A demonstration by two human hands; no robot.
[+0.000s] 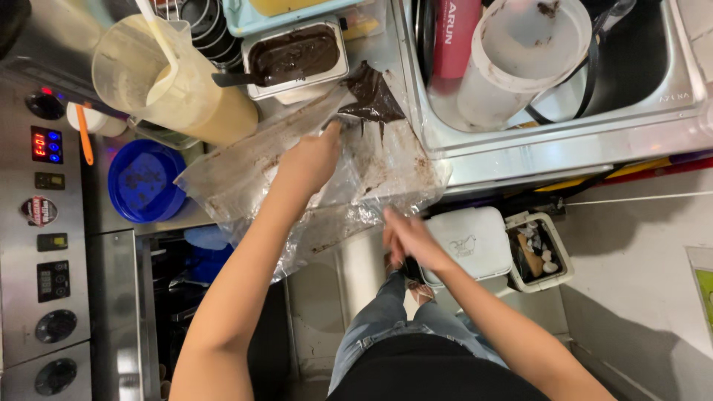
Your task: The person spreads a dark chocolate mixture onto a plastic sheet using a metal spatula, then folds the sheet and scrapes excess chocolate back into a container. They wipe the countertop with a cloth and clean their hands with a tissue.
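Cramped kitchen counter (475, 160) by the sink (668, 111): left hand (312, 160) pins a smeared plastic bag (371, 160) flat, seemingly squeezing chocolate (371, 96) toward the tray (295, 58). Right hand (408, 241) pinches the bag's lower edge. Next needs steady pushing; jug (178, 82) crowds the left.

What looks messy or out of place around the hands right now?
The clear plastic bag under the left hand is smeared with brown chocolate and hangs over the counter edge. The right hand is blurred beside it.
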